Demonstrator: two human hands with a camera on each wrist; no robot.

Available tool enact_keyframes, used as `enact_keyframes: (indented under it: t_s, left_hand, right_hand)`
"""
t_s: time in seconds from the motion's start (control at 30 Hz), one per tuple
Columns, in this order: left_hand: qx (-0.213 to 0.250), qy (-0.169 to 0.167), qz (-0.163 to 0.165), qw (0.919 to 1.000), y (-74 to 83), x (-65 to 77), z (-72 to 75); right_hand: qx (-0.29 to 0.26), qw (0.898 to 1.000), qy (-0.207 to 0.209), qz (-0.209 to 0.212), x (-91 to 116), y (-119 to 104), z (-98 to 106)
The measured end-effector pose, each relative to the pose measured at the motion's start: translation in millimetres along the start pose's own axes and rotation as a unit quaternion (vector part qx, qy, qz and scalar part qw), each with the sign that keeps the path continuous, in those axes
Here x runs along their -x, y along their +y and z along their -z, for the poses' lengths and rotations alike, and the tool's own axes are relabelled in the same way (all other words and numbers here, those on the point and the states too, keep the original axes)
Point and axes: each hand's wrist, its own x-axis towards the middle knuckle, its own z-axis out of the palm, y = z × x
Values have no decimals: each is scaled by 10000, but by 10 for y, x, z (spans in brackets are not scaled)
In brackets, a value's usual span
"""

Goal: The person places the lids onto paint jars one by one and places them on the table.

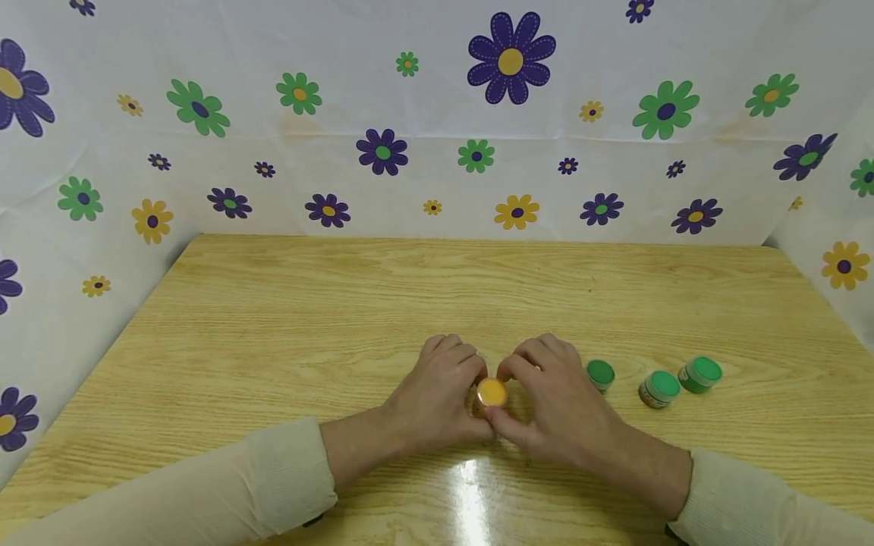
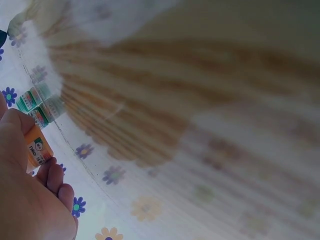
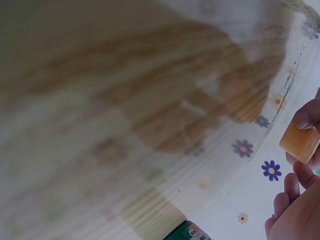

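A small paint jar with an orange top is between both hands near the middle of the table. My left hand grips it from the left, fingers bent behind it and thumb in front. From the other side, my right hand pinches the jar's upper part between thumb and fingers. In the left wrist view the orange jar shows a printed label beside the bent fingers. The right wrist view has the orange jar at the right edge, with fingers on it.
Right of my right hand stand three green paint jars: a dark green one close by the hand, a lighter one, and another farther right. A flower-printed cloth rises behind and beside the wooden table.
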Motion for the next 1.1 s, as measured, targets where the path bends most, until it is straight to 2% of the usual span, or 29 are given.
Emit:
enact_keyframes:
  t_s: [0.4, 0.6, 0.8, 1.1]
  left_hand:
    - [30, 38, -6, 10000, 1, 0, -1]
    - [78, -35, 37, 10000, 0, -4, 3]
    - [8, 54, -42, 10000, -2, -3, -13]
    - [33, 65, -114, 9999, -5, -2, -12]
  right_hand:
    - [-130, 9995, 98, 268, -9, 11, -2]
    - [-125, 9993, 190, 289, -11, 9, -11]
    - [-52, 9990, 311, 327, -13, 14, -22]
    - [44, 9990, 294, 332, -10, 13, -19]
